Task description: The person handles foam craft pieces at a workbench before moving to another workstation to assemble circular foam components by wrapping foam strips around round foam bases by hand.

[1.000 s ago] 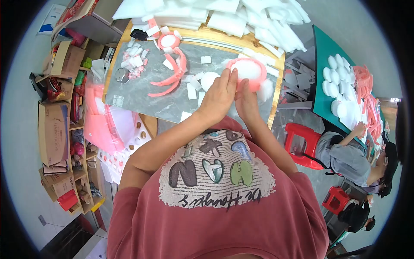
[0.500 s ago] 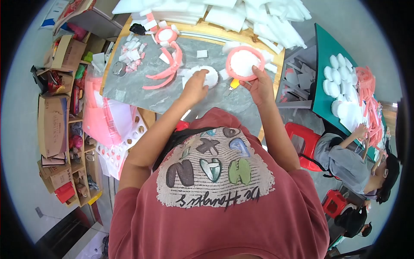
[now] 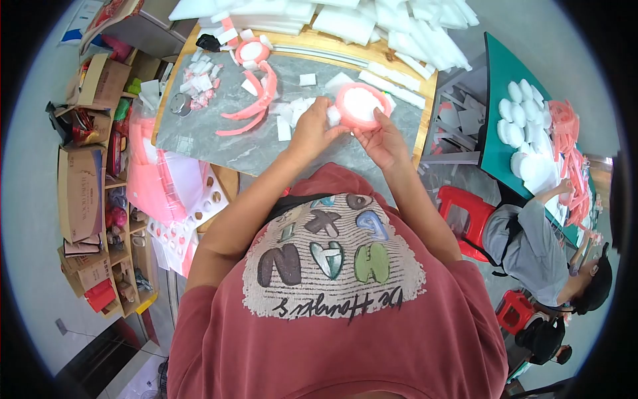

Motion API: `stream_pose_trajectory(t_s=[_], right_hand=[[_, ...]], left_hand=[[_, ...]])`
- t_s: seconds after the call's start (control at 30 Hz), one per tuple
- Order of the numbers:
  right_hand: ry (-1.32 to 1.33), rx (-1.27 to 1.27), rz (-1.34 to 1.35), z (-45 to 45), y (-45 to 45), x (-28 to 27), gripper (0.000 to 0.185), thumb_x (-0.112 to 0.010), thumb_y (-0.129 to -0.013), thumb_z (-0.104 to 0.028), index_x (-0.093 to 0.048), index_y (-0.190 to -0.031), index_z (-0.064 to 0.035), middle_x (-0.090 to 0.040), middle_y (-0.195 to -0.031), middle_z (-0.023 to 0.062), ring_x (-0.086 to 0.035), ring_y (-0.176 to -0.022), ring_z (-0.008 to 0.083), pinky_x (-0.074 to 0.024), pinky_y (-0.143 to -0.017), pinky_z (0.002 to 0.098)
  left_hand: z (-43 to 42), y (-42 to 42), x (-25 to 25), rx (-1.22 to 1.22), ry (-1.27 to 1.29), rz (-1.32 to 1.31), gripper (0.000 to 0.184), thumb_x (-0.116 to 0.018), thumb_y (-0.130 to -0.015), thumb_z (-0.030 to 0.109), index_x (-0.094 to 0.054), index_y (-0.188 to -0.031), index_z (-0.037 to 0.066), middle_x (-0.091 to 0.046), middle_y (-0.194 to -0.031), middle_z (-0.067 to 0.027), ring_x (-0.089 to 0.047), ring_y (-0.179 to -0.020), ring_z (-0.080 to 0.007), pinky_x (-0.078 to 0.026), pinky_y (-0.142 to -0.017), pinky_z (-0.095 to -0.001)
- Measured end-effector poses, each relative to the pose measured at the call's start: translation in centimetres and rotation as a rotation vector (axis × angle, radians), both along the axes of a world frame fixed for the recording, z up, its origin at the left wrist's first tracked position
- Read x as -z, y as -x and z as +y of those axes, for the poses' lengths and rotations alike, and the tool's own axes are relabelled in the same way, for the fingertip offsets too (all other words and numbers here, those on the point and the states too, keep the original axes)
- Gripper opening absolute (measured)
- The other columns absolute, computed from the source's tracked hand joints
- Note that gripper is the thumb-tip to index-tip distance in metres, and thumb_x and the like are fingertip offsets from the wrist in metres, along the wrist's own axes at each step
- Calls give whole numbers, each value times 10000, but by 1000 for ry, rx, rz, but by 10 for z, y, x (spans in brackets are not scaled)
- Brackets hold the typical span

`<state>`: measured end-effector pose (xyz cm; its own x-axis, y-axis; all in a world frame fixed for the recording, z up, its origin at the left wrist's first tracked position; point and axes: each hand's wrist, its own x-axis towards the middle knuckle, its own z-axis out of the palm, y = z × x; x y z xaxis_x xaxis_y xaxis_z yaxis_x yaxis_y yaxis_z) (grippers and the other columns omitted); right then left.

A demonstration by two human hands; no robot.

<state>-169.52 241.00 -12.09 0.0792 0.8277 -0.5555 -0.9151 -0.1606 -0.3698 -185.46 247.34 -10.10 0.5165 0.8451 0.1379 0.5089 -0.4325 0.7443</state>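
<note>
A pink foam ring (image 3: 341, 100) with a white centre is in front of me over the grey tabletop. My right hand (image 3: 384, 141) grips its lower right edge, thumb on top. My left hand (image 3: 315, 125) is closed at the ring's left side, its fingers and thumb around a small white foam piece (image 3: 333, 116) that touches the ring. Left of that hand lie white foam scraps (image 3: 284, 128). Farther left is a curved pink foam strip (image 3: 266, 93). A second pink ring (image 3: 239, 52) with white pieces around it lies at the back left.
White foam sheets (image 3: 345, 25) are stacked along the back. Small foam offcuts (image 3: 199, 83) and a round clear container (image 3: 179, 104) lie at left. To the right, a person in grey (image 3: 531, 246) works at a green table (image 3: 495, 126) with white discs. A red stool (image 3: 465, 216) stands between.
My left hand has moved right from the white scraps to the ring. The ring has come slightly left and down in my right hand. The yellow cutter is now out of sight.
</note>
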Motion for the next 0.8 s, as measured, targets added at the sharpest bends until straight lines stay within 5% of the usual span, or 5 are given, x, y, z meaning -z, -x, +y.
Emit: stream_pose_trajectory(t_s=[0.13, 0.27, 0.53, 0.7, 0.8], right_hand=[[-27, -31, -157, 0, -5, 0, 327, -532, -859, -242, -451, -1089, -24, -566, -950, 97, -595, -749, 169, -519, -605, 266], [-47, -69, -461, 3, -11, -9, 297, -553, -844, -267, -491, -1013, -31, -574, -776, 40, -548, -549, 94, -457, -453, 187], [-100, -116, -762, 8, -17, -16, 291, -568, -832, -295, -549, -944, -28, -558, -683, -10, -485, -505, 34, -393, -426, 155], [14, 22, -975, 11, -40, -26, 241, -565, -822, -260, -548, -885, -28, -546, -679, 3, -452, -477, 52, -337, -407, 174], [23, 158, -748, 12, -64, -22, 256, -543, -820, -277, -552, -902, -35, -545, -681, 13, -442, -489, 63, -313, -403, 187]], left_hand=[[-1, 4, 1, 65, 76, 57, 490, -732, -658, 233, -462, -999, 10, -529, -627, -152, -547, -565, -262, -419, -508, -327], [-7, 4, 0, 122, 53, -2, 409, -678, -691, 165, -471, -1009, 11, -534, -643, -164, -539, -568, -266, -422, -523, -335], [-4, 17, -19, 270, 85, 23, 379, -525, -706, 54, -491, -1083, 47, -547, -677, -173, -518, -549, -256, -409, -535, -349], [4, 42, -16, 451, 174, 193, 360, -526, -710, 61, -496, -1069, 55, -569, -765, -185, -549, -652, -277, -425, -615, -341], [15, 52, 10, 322, 100, 205, 372, -581, -690, 70, -495, -1050, 29, -577, -842, -196, -567, -769, -313, -440, -705, -359]])
